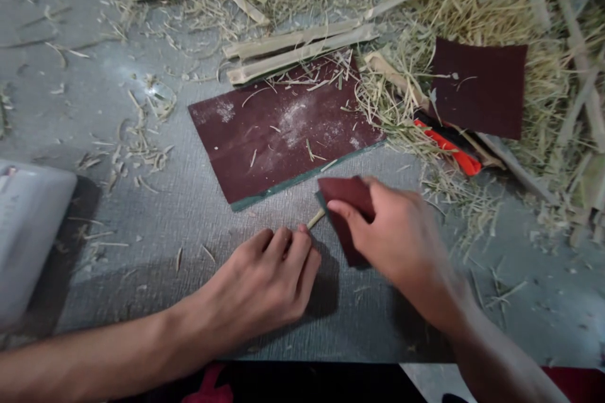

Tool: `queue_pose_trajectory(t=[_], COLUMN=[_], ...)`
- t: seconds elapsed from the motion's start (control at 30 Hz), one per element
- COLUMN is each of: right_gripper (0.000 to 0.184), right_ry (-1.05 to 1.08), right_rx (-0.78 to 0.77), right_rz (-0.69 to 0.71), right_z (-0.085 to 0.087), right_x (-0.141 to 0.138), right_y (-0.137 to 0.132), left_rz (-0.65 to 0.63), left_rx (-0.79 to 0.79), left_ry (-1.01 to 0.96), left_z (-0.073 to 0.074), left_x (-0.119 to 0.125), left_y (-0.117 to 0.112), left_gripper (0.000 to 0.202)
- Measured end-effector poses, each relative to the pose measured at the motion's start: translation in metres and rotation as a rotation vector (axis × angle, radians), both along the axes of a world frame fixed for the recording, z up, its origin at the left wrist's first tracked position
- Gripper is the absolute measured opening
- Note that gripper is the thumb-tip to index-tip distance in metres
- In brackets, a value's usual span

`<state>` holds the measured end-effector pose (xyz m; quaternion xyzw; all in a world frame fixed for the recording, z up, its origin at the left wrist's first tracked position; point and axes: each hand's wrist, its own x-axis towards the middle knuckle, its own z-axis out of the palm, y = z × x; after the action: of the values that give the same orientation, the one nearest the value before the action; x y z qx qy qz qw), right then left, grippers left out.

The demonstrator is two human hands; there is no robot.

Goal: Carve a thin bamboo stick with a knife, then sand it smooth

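Near the front of the grey table, my left hand is closed round a thin pale stick, probably bamboo, whose end pokes out past the fingers. My right hand grips a folded piece of dark red sandpaper between thumb and fingers. The stick's far end meets the fold of this sandpaper; whether it runs inside is hidden. Just beyond both hands lies a larger sandpaper sheet, dark red with a green edge, dusted with white powder and bits of shaving.
Split bamboo strips lie across the sheet's far edge. A heap of shavings fills the back right, with another dark red square and an orange-and-black object on it. A white box-like object stands at left.
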<state>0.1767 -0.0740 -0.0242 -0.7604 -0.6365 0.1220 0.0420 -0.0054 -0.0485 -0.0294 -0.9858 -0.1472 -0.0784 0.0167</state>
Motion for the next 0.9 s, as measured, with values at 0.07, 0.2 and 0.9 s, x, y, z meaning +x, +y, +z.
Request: queue_pose_trajectory(t=[0.07, 0.2, 0.9], right_gripper=[0.022, 0.024, 0.024], right_ry=[0.014, -0.029, 0.03], right_rx=[-0.024, 0.012, -0.022], right_rz=[0.037, 0.001, 0.009], right_z=[0.001, 0.001, -0.002], right_x=[0.0, 0.0, 0.014], right_y=[0.0, 0.0, 0.004], left_rz=[0.003, -0.002, 0.01], left_rx=[-0.002, -0.011, -0.043], left_ry=[-0.001, 0.015, -0.001], left_z=[0.0, 0.0, -0.002], left_x=[0.0, -0.001, -0.003], left_y=[0.0, 0.001, 0.0], left_gripper=[0.017, 0.017, 0.015])
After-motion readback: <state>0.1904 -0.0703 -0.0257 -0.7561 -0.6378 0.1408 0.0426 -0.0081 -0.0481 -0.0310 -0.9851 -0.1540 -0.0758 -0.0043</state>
